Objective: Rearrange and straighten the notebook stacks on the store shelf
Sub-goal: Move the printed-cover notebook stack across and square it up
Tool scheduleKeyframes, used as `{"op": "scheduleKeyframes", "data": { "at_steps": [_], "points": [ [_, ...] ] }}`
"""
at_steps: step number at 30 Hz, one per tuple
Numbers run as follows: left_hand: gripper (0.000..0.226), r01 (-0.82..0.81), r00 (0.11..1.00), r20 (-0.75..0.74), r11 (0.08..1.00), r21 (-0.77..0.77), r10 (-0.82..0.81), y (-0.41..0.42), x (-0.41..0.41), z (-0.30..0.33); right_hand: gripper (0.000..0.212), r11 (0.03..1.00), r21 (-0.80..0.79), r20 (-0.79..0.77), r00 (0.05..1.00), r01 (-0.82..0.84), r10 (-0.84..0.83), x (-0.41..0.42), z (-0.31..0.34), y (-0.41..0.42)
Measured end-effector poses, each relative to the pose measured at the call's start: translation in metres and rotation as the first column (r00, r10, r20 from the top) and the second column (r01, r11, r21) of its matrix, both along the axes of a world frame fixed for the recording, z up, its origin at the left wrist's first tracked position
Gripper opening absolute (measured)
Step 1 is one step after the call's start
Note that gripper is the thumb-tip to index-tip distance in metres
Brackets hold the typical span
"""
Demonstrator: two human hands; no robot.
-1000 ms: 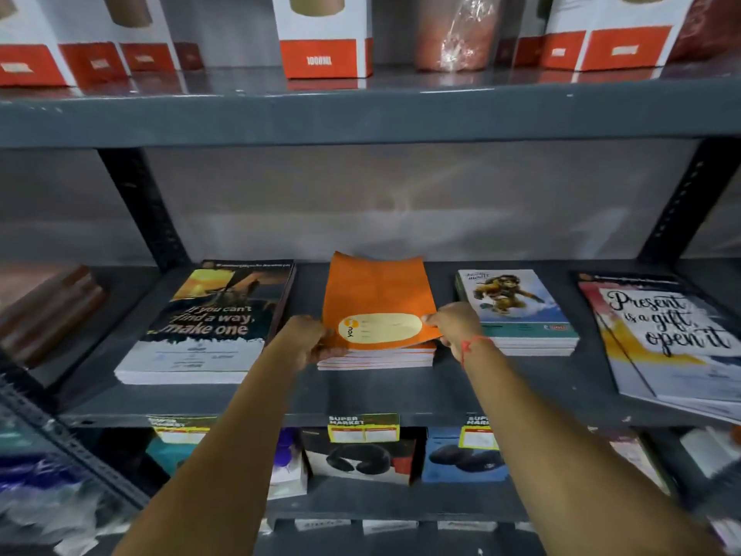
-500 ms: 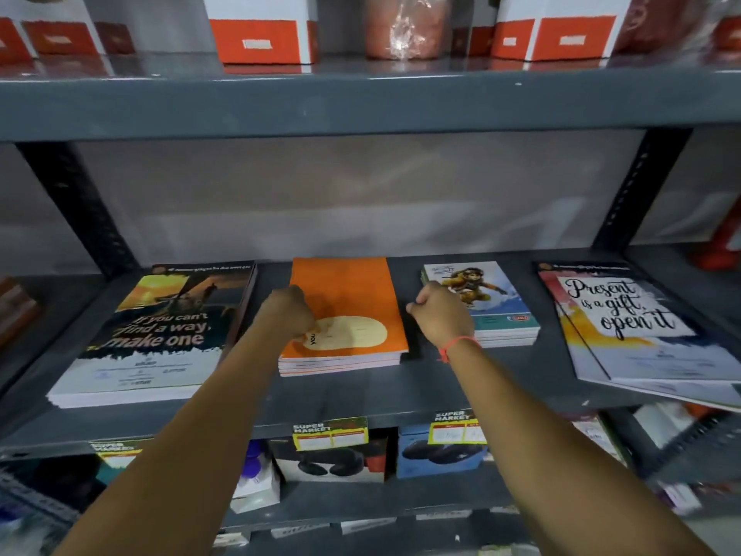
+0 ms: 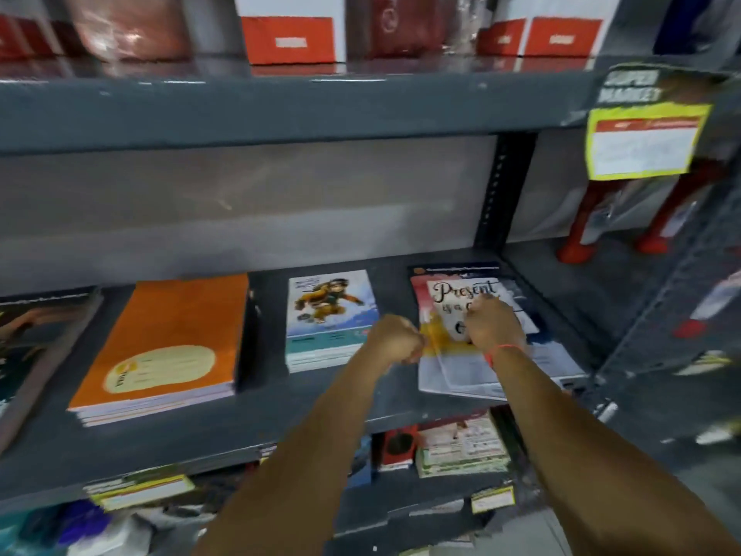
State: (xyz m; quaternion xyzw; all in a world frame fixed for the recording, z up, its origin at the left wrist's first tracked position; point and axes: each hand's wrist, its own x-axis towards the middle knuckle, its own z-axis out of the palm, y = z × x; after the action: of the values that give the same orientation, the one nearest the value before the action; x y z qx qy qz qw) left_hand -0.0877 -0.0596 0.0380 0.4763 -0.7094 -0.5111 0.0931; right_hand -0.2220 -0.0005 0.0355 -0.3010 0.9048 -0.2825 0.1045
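Note:
Several notebook stacks lie flat on the grey middle shelf (image 3: pixel 312 415). The orange stack (image 3: pixel 172 335) sits squared at the left, with a smaller cartoon-monkey stack (image 3: pixel 326 311) beside it. At the right end lies the skewed "Present is a gift" stack (image 3: pixel 505 379), its top copies fanned out. My left hand (image 3: pixel 395 341) is curled against that stack's left edge. Resting on its cover, my right hand (image 3: pixel 495 325) has bent fingers that hide part of the lettering. A dark-covered stack (image 3: pixel 36 327) is cut off at the far left.
A perforated upright post (image 3: pixel 505 186) stands right behind the "Present" stack. A yellow price tag (image 3: pixel 641 138) hangs from the upper shelf edge, and red stool legs (image 3: pixel 581 234) stand further right. Orange-and-white boxes (image 3: pixel 288 38) fill the shelf above; packaged goods sit below.
Both hands let go of the orange stack, which now lies squared, and moved right past the monkey stack onto the "Present" stack. The view swung right with them.

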Motion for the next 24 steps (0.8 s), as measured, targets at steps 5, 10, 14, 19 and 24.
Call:
{"op": "scheduleKeyframes", "data": {
  "at_steps": [5,10,14,19,24],
  "points": [
    [0.016,-0.033,0.99,0.135,0.999,-0.017,0.035,0.02,-0.054,-0.026,0.045,0.979,0.195,0.241,0.966,0.049,-0.097,-0.06,-0.037,0.037],
    [0.041,-0.173,0.98,0.118,0.977,0.125,0.159,0.022,-0.07,-0.027,0.068,0.953,0.261,0.11,0.976,0.153,-0.186,-0.086,-0.029,0.037],
    [0.035,-0.187,0.981,0.098,0.962,0.201,0.17,0.026,-0.078,-0.024,0.074,0.94,0.298,0.14,0.966,0.167,-0.216,-0.096,-0.03,0.034],
    [0.028,-0.224,0.975,0.07,0.938,0.266,0.213,0.026,-0.075,-0.023,0.066,0.949,0.26,0.196,0.953,0.176,-0.231,-0.101,-0.037,0.039],
    [0.038,-0.202,0.979,0.081,0.952,0.228,0.188,0.026,-0.069,-0.016,0.039,0.95,0.184,0.199,0.937,0.252,-0.287,-0.114,-0.032,0.05]
  ]
}}
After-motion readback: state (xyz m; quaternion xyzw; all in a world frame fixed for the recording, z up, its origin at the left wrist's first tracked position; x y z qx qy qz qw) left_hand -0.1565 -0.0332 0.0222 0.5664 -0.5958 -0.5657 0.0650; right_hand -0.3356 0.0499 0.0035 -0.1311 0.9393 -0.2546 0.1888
